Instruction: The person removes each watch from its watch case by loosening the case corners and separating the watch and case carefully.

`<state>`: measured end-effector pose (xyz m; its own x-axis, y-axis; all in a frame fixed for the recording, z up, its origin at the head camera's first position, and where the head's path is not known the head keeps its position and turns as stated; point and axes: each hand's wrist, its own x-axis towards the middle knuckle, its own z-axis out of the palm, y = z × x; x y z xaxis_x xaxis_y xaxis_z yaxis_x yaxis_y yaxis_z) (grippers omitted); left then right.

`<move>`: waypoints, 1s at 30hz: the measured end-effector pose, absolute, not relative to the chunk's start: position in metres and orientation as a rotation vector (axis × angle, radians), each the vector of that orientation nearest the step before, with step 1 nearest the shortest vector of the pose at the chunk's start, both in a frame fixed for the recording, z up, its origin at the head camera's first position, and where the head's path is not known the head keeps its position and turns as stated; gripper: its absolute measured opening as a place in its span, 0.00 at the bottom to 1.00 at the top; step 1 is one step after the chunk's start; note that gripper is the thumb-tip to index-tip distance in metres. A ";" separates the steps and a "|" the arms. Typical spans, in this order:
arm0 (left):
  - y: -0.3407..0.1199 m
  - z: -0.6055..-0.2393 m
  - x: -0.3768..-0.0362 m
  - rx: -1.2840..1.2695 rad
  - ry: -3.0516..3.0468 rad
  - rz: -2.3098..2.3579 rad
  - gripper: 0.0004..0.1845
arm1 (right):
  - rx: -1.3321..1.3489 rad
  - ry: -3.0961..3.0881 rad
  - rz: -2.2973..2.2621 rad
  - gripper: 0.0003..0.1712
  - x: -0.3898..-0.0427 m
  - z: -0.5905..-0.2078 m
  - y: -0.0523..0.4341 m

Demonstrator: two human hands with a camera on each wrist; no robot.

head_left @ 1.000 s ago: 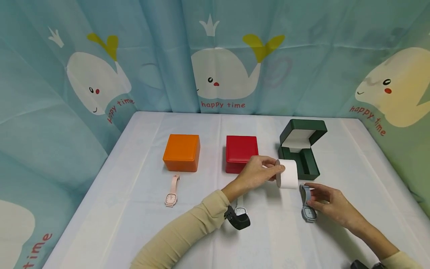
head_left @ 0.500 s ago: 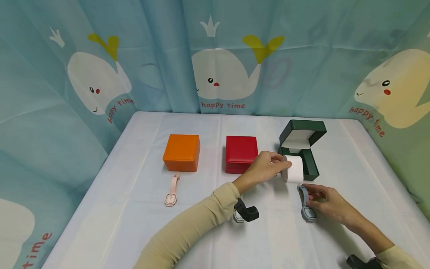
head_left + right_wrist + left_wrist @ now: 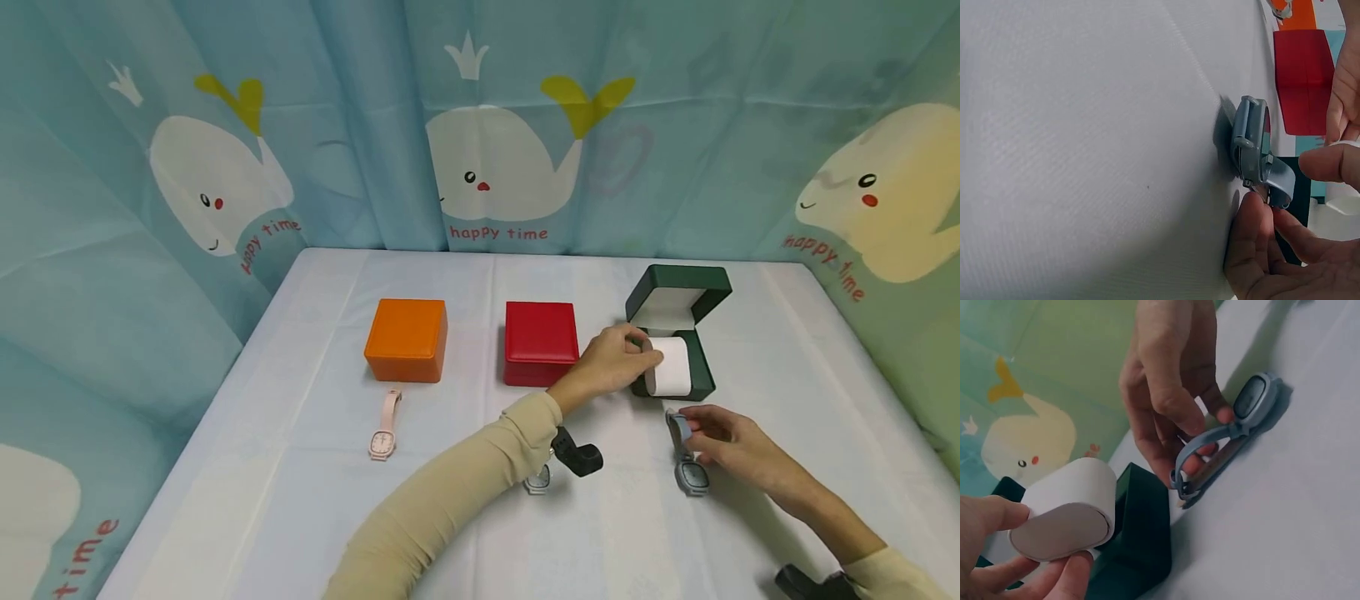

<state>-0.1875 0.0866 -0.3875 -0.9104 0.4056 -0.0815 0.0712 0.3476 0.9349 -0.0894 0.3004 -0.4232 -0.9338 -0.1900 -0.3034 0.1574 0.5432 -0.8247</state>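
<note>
My left hand [image 3: 624, 354] grips a white cushion roll [image 3: 670, 367] by its end and holds it in the mouth of an open dark green box [image 3: 678, 282]. In the left wrist view the cushion [image 3: 1069, 509] sits between thumb and fingers, just above the green box [image 3: 1141, 531]. My right hand [image 3: 716, 433] pinches the strap of a grey-blue watch [image 3: 692, 477] that lies on the white table in front of the box. The right wrist view shows the watch [image 3: 1250, 144] standing on its edge, its strap held between my fingertips [image 3: 1254, 219].
A shut orange box [image 3: 406, 337] and a shut red box [image 3: 540, 342] stand in a row to the left of the green one. A pink watch [image 3: 384, 425] lies before the orange box. A small silver watch [image 3: 537, 479] lies under my left forearm. Whale-print curtains surround the table.
My left hand has carried the white cushion away from me and to the right, from above the table into the green box's opening. My right hand has stayed on the grey-blue watch's strap.
</note>
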 end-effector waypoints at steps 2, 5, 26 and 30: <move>0.090 -0.388 -0.189 0.439 2.321 1.591 0.17 | -0.008 2.416 -1.347 0.31 -0.089 -0.422 0.301; 0.096 -0.390 -0.191 0.453 2.341 1.588 0.18 | -0.006 2.406 -1.349 0.31 -0.089 -0.422 0.302; 0.120 -0.406 -0.200 0.581 2.518 1.465 0.18 | -0.030 2.391 -1.401 0.27 -0.090 -0.425 0.303; 0.120 -0.408 -0.201 0.622 2.555 1.399 0.17 | -0.015 2.388 -1.390 0.28 -0.090 -0.424 0.301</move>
<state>-0.2013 0.1198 -0.4077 -0.9001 0.4321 0.0556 0.2795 0.4750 0.8344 -0.0899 0.3014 -0.4242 -0.9291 -0.1951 -0.3143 0.1769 0.5119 -0.8407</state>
